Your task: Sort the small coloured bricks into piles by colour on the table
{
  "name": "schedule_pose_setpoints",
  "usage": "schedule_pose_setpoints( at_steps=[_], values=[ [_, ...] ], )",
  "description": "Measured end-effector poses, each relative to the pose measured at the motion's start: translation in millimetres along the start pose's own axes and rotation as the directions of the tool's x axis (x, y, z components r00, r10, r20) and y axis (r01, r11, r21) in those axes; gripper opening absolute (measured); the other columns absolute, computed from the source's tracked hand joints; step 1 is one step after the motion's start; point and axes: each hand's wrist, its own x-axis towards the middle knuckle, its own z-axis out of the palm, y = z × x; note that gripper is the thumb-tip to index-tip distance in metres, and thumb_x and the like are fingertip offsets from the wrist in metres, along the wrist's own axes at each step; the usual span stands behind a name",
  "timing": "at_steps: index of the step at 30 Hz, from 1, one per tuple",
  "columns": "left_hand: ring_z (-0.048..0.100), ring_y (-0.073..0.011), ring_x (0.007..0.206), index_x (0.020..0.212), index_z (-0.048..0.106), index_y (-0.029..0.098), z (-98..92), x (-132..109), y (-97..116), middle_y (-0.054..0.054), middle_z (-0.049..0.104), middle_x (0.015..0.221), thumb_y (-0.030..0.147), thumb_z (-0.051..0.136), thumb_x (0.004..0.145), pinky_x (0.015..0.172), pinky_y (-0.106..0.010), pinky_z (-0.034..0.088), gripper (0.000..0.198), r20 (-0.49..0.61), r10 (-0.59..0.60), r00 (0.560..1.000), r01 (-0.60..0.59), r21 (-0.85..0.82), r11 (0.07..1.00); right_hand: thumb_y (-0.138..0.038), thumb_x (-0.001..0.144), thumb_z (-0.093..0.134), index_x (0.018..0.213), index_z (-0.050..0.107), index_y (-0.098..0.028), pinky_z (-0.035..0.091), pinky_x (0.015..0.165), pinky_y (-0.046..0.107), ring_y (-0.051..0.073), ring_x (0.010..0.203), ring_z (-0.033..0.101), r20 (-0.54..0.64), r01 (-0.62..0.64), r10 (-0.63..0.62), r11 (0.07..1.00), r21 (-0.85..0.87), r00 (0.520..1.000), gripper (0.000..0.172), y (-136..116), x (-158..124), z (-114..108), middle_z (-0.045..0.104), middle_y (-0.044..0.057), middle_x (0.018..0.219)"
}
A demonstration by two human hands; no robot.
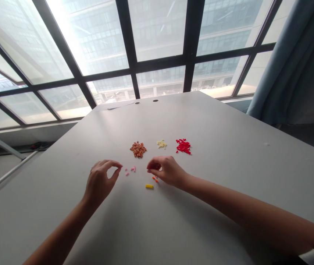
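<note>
My left hand (101,179) hovers left of a few loose pink pieces (133,169), thumb and forefinger brought together in a pinch. Whatever lies between those fingertips is too small to make out. On the other side of the pink pieces is my right hand (166,170), its fingers curled and tips pressed together; any piece in them cannot be seen. Small orange pieces (155,179) lie just under the right hand, partly covered by it. A yellow toy brick (149,186) rests on the white table (135,228) nearer to me, touched by neither hand.
Beyond my hands lie a pile of brown pieces (138,149), a smaller pale yellow pile (161,144) and a red pile (184,146). Two round holes (155,100) are near the table's far edge. Windows stand behind, with a blue-grey curtain (286,66) at right.
</note>
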Motion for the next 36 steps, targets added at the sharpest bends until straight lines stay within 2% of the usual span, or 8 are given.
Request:
schedule_pose_setpoints(
  at_steps=[3,6,13,17,21,25,32,36],
  values=[
    [0.063,-0.0253,0.088,0.083,0.068,0.022,4.3,-5,-4,-0.005,0.071,0.090,0.033,0.053,0.082,0.085,-0.041,0.046,0.018,0.027,-0.057,0.998,0.057,0.012,0.998,-0.014,0.077,0.067,0.083,0.072,-0.016,0.051,0.069,0.023,0.014,0.069,0.068,0.034,0.003,-0.004,0.999,0.042,0.999,0.008,-5,16,17,0.074,0.004,0.076],
    [0.063,-0.0273,0.093,0.092,0.069,0.021,11.9,-9,-6,-0.007,0.071,0.095,0.036,0.054,0.082,0.086,-0.044,0.046,0.023,0.083,-0.108,0.991,0.108,0.007,0.994,-0.013,0.080,0.064,0.089,0.073,-0.016,0.052,0.071,0.023,0.014,0.072,0.069,0.047,-0.011,0.009,0.999,0.047,0.999,0.014,-5,22,20,0.075,0.004,0.079],
    [0.066,-0.0202,0.085,0.097,0.070,0.022,18.7,-7,-1,-0.006,0.071,0.095,0.039,0.051,0.084,0.078,-0.033,0.053,0.028,0.177,-0.021,0.984,0.054,-0.185,0.981,-0.007,0.075,0.062,0.081,0.073,-0.017,0.050,0.065,0.022,0.012,0.066,0.065,0.026,-0.014,0.019,0.986,-0.168,0.999,0.016,10,-7,-37,0.073,0.002,0.076],
    [0.067,-0.0198,0.080,0.099,0.068,0.022,15.1,-6,1,-0.006,0.071,0.095,0.037,0.052,0.084,0.075,-0.034,0.054,0.027,0.161,-0.025,0.987,0.053,-0.170,0.984,-0.016,0.077,0.062,0.080,0.072,-0.017,0.051,0.067,0.024,0.014,0.069,0.065,0.038,-0.040,0.051,0.970,-0.242,0.998,0.010,18,-31,-56,0.071,0.004,0.076],
    [0.066,-0.0210,0.083,0.096,0.068,0.021,16.0,-7,4,-0.006,0.071,0.095,0.036,0.050,0.085,0.080,-0.037,0.053,0.026,0.145,-0.026,0.989,0.043,-0.117,0.992,-0.024,0.079,0.064,0.089,0.072,-0.016,0.052,0.068,0.026,0.014,0.070,0.064,0.080,-0.032,0.045,0.987,-0.155,0.996,0.015,22,-42,-49,0.068,0.007,0.085],
    [0.065,-0.0216,0.090,0.093,0.069,0.022,17.4,-10,7,-0.006,0.071,0.096,0.034,0.049,0.088,0.085,-0.038,0.051,0.024,0.142,0.045,0.989,-0.030,-0.109,0.994,-0.020,0.080,0.062,0.084,0.072,-0.016,0.051,0.068,0.024,0.013,0.070,0.063,0.110,0.012,-0.004,0.997,-0.075,0.994,0.011,24,-41,-40,0.066,0.007,0.087],
    [0.065,-0.0221,0.090,0.091,0.069,0.021,16.5,-11,3,-0.006,0.071,0.095,0.033,0.050,0.087,0.084,-0.038,0.050,0.023,0.099,0.055,0.994,-0.046,-0.094,0.994,-0.015,0.082,0.060,0.080,0.071,-0.016,0.048,0.067,0.023,0.013,0.069,0.062,0.120,0.080,-0.065,0.990,-0.117,0.991,0.012,25,-41,-39,0.068,0.006,0.084],
    [0.065,-0.0213,0.089,0.091,0.069,0.021,17.6,-10,5,-0.005,0.072,0.095,0.033,0.050,0.087,0.083,-0.036,0.051,0.023,0.109,0.032,0.994,-0.018,-0.126,0.992,-0.014,0.080,0.061,0.080,0.071,-0.017,0.048,0.067,0.023,0.013,0.070,0.063,0.103,0.027,-0.016,0.994,-0.104,0.995,0.010,20,-37,-37,0.070,0.005,0.081]
  ],
)
